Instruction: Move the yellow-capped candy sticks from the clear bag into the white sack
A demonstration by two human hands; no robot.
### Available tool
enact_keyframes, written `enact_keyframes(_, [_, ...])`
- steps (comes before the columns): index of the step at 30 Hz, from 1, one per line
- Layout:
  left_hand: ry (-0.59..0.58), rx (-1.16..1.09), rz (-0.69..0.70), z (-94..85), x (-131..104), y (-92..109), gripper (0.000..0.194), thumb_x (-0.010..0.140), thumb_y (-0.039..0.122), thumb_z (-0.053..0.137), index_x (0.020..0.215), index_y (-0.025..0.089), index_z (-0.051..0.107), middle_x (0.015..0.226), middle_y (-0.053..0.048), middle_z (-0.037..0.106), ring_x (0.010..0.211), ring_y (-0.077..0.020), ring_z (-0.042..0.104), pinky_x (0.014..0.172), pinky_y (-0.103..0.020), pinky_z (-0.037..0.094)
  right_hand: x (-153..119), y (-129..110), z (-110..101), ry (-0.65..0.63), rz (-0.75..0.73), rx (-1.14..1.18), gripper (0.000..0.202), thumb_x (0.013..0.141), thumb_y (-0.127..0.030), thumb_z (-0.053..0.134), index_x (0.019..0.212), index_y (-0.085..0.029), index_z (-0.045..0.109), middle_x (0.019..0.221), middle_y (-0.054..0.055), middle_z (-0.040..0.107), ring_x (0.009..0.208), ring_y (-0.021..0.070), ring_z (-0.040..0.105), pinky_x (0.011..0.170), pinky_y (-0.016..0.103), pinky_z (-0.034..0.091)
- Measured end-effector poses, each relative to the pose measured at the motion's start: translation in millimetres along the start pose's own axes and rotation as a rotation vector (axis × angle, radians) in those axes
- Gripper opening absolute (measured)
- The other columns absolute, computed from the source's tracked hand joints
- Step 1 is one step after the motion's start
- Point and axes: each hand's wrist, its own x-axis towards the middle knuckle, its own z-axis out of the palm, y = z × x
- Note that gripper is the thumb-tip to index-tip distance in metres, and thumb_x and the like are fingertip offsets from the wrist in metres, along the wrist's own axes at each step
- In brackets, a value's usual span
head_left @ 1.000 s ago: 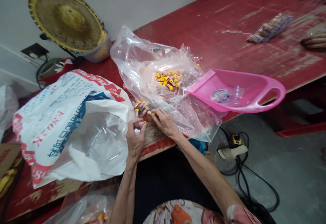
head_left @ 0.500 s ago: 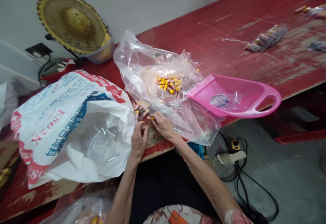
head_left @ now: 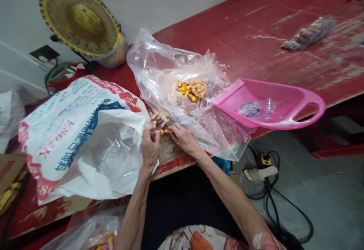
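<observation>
My left hand [head_left: 150, 146] pinches a small pink tube with a yellow cap [head_left: 162, 132] at the table's near edge. Close by on the right, my right hand [head_left: 182, 138] has its fingertips closed on another small yellow-capped tube [head_left: 170, 131]. A small pile of such tubes [head_left: 159, 118] lies just beyond both hands. Behind it, a clear plastic bag [head_left: 170, 66] spreads over the table with several yellow-capped tubes [head_left: 191, 90] in it. A white printed sack [head_left: 82, 128] lies open left of my left hand.
A pink scoop [head_left: 284, 98] with a round label in it rests right of the clear bag. Filled clear packets [head_left: 309, 34] lie farther back on the red table [head_left: 236, 26]. A straw hat [head_left: 82, 19] leans at the back left. Cables [head_left: 270, 193] lie on the floor at right.
My left hand has moved slightly left, and a yellow-capped tube now shows at its fingertips. The right hand stays near the pile. The whole view has shifted a little.
</observation>
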Motion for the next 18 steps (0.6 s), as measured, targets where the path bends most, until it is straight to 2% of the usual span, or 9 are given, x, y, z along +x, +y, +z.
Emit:
enact_keyframes(3, [0.094, 0.004, -0.018, 6.5, 31, -5, 0.031, 0.102, 0.041, 0.057, 0.126, 0.021, 0.062, 0.115, -0.009, 0.068, 0.097, -0.02, 0.069, 0.091, -0.034, 0.058, 0, -2, -2, 0.021, -0.003, 0.018, 0.02, 0.112, -0.025, 0.046, 0.11, -0.021, 0.066, 0.107, 0.008, 0.067, 0.098, 0.0193, 0.067, 0.085, 0.03, 0.055])
enact_keyframes(7, [0.068, 0.077, 0.027, 19.9, 50, -16, 0.039, 0.101, 0.038, 0.058, 0.134, 0.018, 0.064, 0.132, -0.017, 0.06, 0.125, -0.0277, 0.06, 0.109, -0.042, 0.053, -1, -10, -8, 0.066, -0.028, 0.073, 0.025, 0.113, -0.027, 0.042, 0.114, -0.022, 0.067, 0.113, 0.01, 0.069, 0.107, 0.0212, 0.068, 0.094, 0.034, 0.057])
enact_keyframes(11, [0.14, 0.132, 0.074, 22.1, 37, -23, 0.042, 0.104, 0.037, 0.053, 0.141, 0.018, 0.062, 0.137, -0.018, 0.058, 0.136, -0.0283, 0.054, 0.118, -0.043, 0.046, -2, -14, -11, 0.09, -0.045, 0.13, 0.027, 0.111, -0.025, 0.042, 0.122, -0.025, 0.067, 0.119, 0.01, 0.069, 0.117, 0.0217, 0.067, 0.102, 0.036, 0.057])
enact_keyframes(13, [0.097, 0.153, 0.107, 21.3, 27, -24, 0.038, 0.105, 0.034, 0.049, 0.137, 0.019, 0.064, 0.137, -0.017, 0.059, 0.136, -0.0276, 0.055, 0.12, -0.043, 0.045, -2, -12, -10, 0.068, -0.051, 0.129, 0.026, 0.112, -0.026, 0.043, 0.122, -0.024, 0.067, 0.119, 0.01, 0.069, 0.116, 0.0217, 0.067, 0.102, 0.036, 0.057])
enact_keyframes(16, [-0.036, 0.157, 0.136, 18.0, 10, -20, 0.035, 0.105, 0.031, 0.045, 0.128, 0.02, 0.068, 0.134, -0.016, 0.062, 0.131, -0.0268, 0.059, 0.117, -0.046, 0.048, -3, -7, -6, -0.02, -0.049, 0.081, 0.026, 0.112, -0.028, 0.043, 0.117, -0.023, 0.068, 0.11, 0.009, 0.069, 0.103, 0.021, 0.069, 0.093, 0.034, 0.059])
enact_keyframes(18, [-0.008, 0.138, 0.145, 10.4, -2, -15, 0.034, 0.106, 0.031, 0.044, 0.127, 0.019, 0.068, 0.131, -0.016, 0.065, 0.127, -0.026, 0.061, 0.113, -0.045, 0.051, -4, -5, -3, -0.045, -0.048, 0.067, 0.027, 0.113, -0.031, 0.042, 0.114, -0.024, 0.068, 0.106, 0.008, 0.068, 0.098, 0.0206, 0.069, 0.088, 0.033, 0.058])
